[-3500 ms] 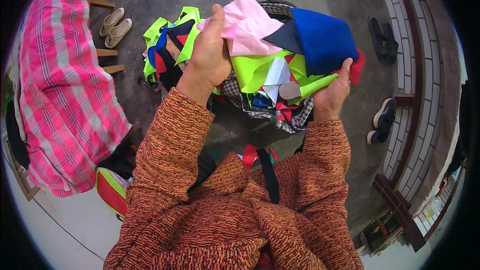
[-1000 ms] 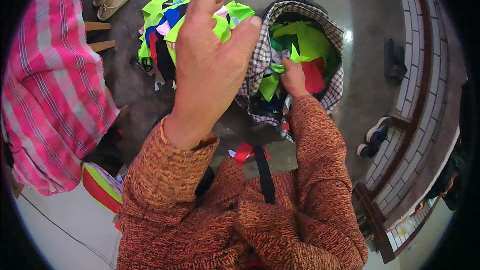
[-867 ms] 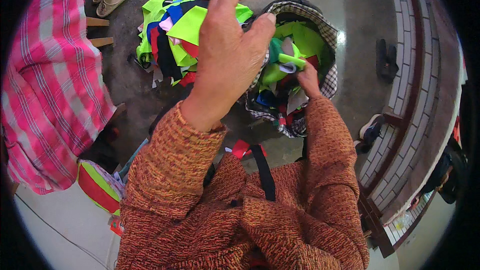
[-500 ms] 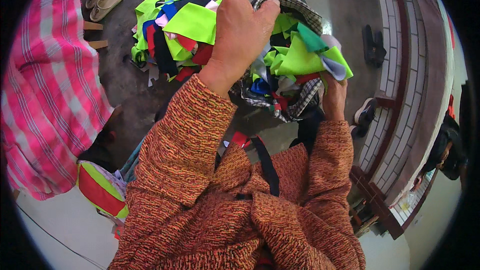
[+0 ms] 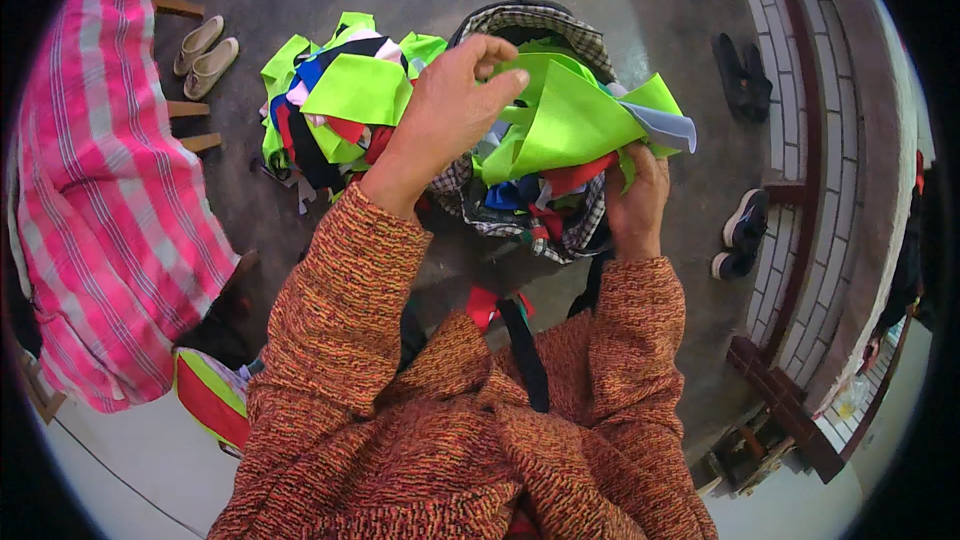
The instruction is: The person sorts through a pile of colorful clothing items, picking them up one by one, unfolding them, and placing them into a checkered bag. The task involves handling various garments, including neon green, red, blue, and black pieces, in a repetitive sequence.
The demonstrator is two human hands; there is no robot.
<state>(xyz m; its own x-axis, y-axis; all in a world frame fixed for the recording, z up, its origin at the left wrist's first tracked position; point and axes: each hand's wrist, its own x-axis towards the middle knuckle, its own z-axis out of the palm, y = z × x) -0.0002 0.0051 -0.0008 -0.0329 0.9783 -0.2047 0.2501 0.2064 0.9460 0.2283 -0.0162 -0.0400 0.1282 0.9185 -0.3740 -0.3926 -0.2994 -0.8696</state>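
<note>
A black-and-white checked fabric bag (image 5: 590,37) lies open on the floor, stuffed with cloth scraps in red, blue, grey and lime. Across its mouth spreads a large lime-green cloth piece (image 5: 560,125), with a grey flap (image 5: 665,128) at its right end. My right hand (image 5: 638,202) pinches the stacked cloth at that right edge, its fingertips partly hidden under the fabric. Beside the bag's left side, my left hand (image 5: 450,105) hovers with thumb and curled fingers apart, nothing visibly held. Left of it sits a heap of mixed scraps (image 5: 355,88), mostly lime with red, black, blue and pink.
Pale slip-on shoes (image 5: 212,65) stand at the far left near wooden legs and a pink checked cloth (image 5: 110,170). Black slippers (image 5: 742,80) and dark sneakers (image 5: 742,230) lie along the white-tiled step (image 5: 795,240) at right. Red and black strips (image 5: 522,350) rest on my lap.
The large lime piece now lies spread wider over the bag, and the dark green scrap is no longer visible. My left hand is lower and further left; my right hand keeps its hold.
</note>
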